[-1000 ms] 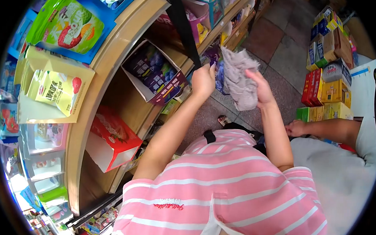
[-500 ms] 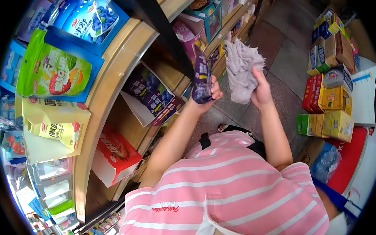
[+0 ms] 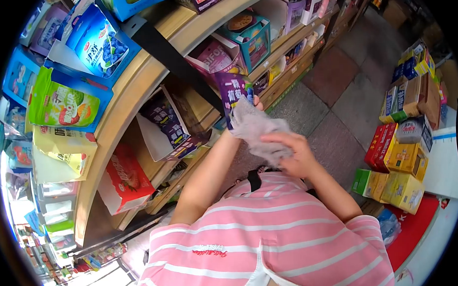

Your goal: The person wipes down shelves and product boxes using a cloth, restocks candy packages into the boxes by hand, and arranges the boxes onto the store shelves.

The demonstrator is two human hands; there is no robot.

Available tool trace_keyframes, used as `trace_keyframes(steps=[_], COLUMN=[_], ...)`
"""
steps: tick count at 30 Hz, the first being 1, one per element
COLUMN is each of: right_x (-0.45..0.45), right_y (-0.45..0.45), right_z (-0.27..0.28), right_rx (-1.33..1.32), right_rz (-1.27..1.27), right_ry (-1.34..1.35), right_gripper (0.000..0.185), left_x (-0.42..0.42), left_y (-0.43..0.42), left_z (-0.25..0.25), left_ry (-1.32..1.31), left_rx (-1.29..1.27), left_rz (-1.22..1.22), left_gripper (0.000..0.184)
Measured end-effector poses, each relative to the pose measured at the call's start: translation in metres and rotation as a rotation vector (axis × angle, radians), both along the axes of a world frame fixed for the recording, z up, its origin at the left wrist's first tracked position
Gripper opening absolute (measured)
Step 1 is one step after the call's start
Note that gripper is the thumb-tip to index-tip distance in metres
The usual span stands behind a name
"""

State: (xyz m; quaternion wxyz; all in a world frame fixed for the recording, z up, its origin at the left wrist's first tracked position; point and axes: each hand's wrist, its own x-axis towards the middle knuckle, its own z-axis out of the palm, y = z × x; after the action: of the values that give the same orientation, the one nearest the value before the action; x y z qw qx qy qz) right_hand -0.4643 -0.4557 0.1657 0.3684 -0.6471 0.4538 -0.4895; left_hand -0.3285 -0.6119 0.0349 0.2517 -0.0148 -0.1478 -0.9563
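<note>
Upright in my left hand (image 3: pixel 258 103) is a purple packet (image 3: pixel 231 92) with white lettering, its lower part covered by a grey cloth (image 3: pixel 261 134). My right hand (image 3: pixel 292 153) is closed on that cloth and presses it against the packet's front. Most of my left hand is hidden behind the packet and cloth. Below and to the left, an open box (image 3: pixel 155 138) of similar purple packets stands on the shelf, beside a red box (image 3: pixel 127 179).
A curved wooden shelf edge (image 3: pixel 104 117) with candy bags runs along the left, crossed by a black post (image 3: pixel 173 54). Pink (image 3: pixel 218 55) and teal (image 3: pixel 254 38) boxes sit on the shelf ahead. Stacked cartons (image 3: pixel 403 147) stand at the right.
The cloth in my right hand has moved left onto the packet. My left hand has turned the packet so its front shows. The other person's arm, seen earlier at the right, is gone.
</note>
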Motion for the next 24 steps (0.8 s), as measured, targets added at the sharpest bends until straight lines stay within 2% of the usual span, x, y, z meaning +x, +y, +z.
trace_keyframes(steps=[2, 3, 4, 5, 6, 7, 8, 10, 11, 12, 14, 16, 18, 19, 20, 22, 24], right_x=[-0.03, -0.04, -0.05, -0.059, -0.056, -0.046, -0.036, -0.014, -0.004, 0.004, 0.02, 0.025, 0.032, 0.037, 0.049, 0.068, 0.091], right_y=[0.0, -0.008, -0.022, -0.036, -0.045, -0.054, -0.06, -0.066, -0.069, -0.071, -0.072, -0.07, -0.072, -0.072, -0.072, -0.071, -0.073], right_z=[-0.018, -0.017, -0.016, -0.028, -0.033, -0.034, -0.036, -0.044, -0.044, -0.05, -0.047, -0.041, -0.069, -0.074, -0.07, -0.06, -0.063], right_rx=[-0.042, 0.104, 0.254, 0.173, 0.17, 0.323, 0.484, 0.585, 0.597, 0.64, 0.695, 0.82, 0.738, 0.78, 0.796, 0.897, 0.92], right_rz=[-0.232, -0.299, -0.366, -0.352, -0.334, -0.234, -0.127, 0.08, 0.13, 0.123, 0.099, 0.146, 0.197, 0.258, 0.374, 0.435, 0.613], right_ry=[-0.14, -0.365, -0.589, -0.355, -0.356, -0.589, -0.815, -0.905, -0.83, -0.826, -0.818, -0.829, -0.69, -0.654, -0.601, -0.538, -0.424], right_gripper=[0.035, 0.035, 0.036, 0.04, 0.04, 0.045, 0.051, 0.065, 0.072, 0.069, 0.048, 0.035, 0.019, 0.015, 0.016, 0.026, 0.03], left_x=[-0.011, -0.003, -0.001, -0.001, 0.0, 0.001, -0.011, -0.002, 0.005, 0.013, 0.032, 0.055, 0.088, 0.097, 0.11, 0.117, 0.133], left_y=[0.026, 0.019, 0.023, 0.028, 0.033, 0.035, 0.046, 0.055, 0.063, 0.07, 0.078, 0.101, 0.126, 0.139, 0.145, 0.158, 0.171], left_z=[0.076, 0.06, 0.055, 0.047, 0.042, 0.048, 0.049, 0.058, 0.063, 0.068, 0.076, 0.083, 0.088, 0.08, 0.078, 0.1, 0.099], left_ry=[-0.621, -0.022, -0.065, -0.143, -0.222, -0.717, -1.168, -1.741, -1.763, -1.864, -2.011, -1.877, -1.691, -1.412, -1.106, -0.845, -0.88], left_rx=[0.082, -0.099, -0.093, -0.126, -0.162, -0.161, -0.49, -1.049, -1.014, -1.022, -0.976, -0.892, -0.763, -0.504, -0.301, 0.031, 0.051], left_rz=[0.331, 0.042, 0.043, 0.056, 0.069, 0.141, 0.469, 0.762, 0.784, 0.826, 0.918, 1.027, 0.925, 1.023, 1.103, 1.0, 1.059], left_gripper=[0.032, 0.034, 0.037, 0.033, 0.03, 0.024, 0.03, 0.034, 0.034, 0.031, 0.029, 0.026, 0.025, 0.025, 0.025, 0.023, 0.023])
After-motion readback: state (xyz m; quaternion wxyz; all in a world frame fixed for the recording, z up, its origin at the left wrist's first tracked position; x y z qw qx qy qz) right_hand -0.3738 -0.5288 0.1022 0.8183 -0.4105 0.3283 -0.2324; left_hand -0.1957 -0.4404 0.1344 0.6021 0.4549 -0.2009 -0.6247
